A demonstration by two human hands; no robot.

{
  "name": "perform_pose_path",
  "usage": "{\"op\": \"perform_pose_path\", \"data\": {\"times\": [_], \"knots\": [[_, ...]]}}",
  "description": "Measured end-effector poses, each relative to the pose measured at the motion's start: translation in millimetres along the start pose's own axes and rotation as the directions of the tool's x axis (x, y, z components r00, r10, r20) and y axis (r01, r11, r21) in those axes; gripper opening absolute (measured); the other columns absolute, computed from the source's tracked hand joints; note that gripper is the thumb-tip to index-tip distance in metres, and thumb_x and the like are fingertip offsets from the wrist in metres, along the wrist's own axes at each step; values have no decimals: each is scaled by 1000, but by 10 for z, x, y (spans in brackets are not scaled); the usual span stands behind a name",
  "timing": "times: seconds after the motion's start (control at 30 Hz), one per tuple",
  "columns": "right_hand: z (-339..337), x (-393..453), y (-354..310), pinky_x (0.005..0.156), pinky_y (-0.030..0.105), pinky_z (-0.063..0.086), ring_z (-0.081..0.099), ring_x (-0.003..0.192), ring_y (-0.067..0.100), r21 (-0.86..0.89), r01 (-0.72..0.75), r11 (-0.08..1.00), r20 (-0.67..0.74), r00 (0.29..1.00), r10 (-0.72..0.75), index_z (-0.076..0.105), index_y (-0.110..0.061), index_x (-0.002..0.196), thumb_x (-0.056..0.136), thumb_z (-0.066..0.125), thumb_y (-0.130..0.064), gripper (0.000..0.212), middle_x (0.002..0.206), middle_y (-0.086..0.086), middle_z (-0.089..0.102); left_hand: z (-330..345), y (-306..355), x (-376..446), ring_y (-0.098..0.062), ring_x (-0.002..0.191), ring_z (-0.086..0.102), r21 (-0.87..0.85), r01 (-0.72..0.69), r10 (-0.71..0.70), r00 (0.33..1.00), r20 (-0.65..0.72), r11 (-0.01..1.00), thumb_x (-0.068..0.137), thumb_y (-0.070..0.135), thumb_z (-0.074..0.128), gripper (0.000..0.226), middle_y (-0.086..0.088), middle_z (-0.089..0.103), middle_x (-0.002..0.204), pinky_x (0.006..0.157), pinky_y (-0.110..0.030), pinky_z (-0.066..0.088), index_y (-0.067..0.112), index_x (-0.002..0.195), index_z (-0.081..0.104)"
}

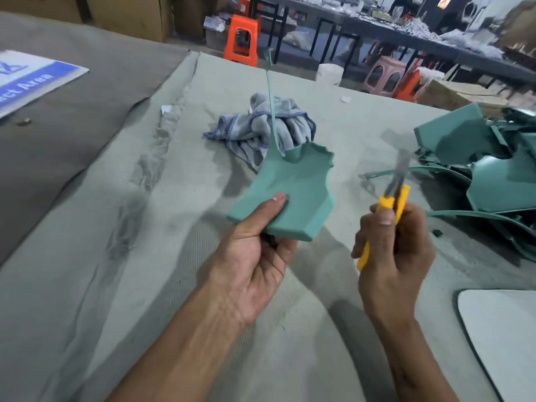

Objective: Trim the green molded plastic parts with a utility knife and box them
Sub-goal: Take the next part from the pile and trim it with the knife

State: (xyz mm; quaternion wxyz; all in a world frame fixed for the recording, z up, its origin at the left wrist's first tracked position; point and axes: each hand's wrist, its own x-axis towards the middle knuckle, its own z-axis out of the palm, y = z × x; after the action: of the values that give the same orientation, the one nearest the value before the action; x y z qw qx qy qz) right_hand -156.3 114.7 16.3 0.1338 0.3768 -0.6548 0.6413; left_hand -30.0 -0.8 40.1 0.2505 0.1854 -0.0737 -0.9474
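Observation:
My left hand (255, 256) grips a green molded plastic part (293, 187) above the table, thumb on its top face. A thin green strip (270, 100) rises from the part's far edge, still attached at its lower end. My right hand (391, 250) holds a yellow utility knife (391, 204) to the right of the part, with its blade pointing up and away and clear of the plastic. A pile of green parts and trimmed strips (487, 169) lies at the right side of the table.
A grey-green cloth (145, 227) covers the table. A crumpled blue-grey towel (261, 126) lies behind the held part. A white panel (501, 329) sits at the lower right, a blue-and-white sign (26, 79) at the far left. Orange and pink stools (242, 39) stand beyond the table.

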Motion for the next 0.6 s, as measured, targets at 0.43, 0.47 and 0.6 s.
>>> {"op": "perform_pose_path", "data": {"times": [0.43, 0.47, 0.6], "knots": [[-5, 103, -47, 40, 20, 32, 34, 37, 13, 422, -517, 745, 238, 856, 459, 73, -20, 74, 71, 82, -9, 15, 62, 4, 53, -52, -51, 86, -25, 98, 73, 497, -348, 357, 931, 80, 795, 90, 7, 69, 24, -9, 76, 110, 83, -40, 62, 9, 114, 67], [-47, 122, -31, 41, 21, 33, 35, 36, 14, 342, -469, 814, 170, 883, 437, 74, -23, 73, 71, 82, -11, 14, 57, 2, 53, -64, -32, 108, -23, 100, 72, 501, -362, 382, 922, 66, 786, 90, 5, 70, 29, -7, 75, 113, 82, -39, 61, 11, 117, 63], [-75, 142, -18, 41, 24, 32, 36, 35, 17, 258, -442, 859, 121, 897, 425, 71, -22, 69, 72, 79, -11, 14, 52, 2, 51, -84, -88, 136, -10, 116, 65, 722, -404, 488, 867, 106, 561, 75, 18, 80, 58, 10, 67, 129, 96, -33, 54, 25, 128, 56]]}}
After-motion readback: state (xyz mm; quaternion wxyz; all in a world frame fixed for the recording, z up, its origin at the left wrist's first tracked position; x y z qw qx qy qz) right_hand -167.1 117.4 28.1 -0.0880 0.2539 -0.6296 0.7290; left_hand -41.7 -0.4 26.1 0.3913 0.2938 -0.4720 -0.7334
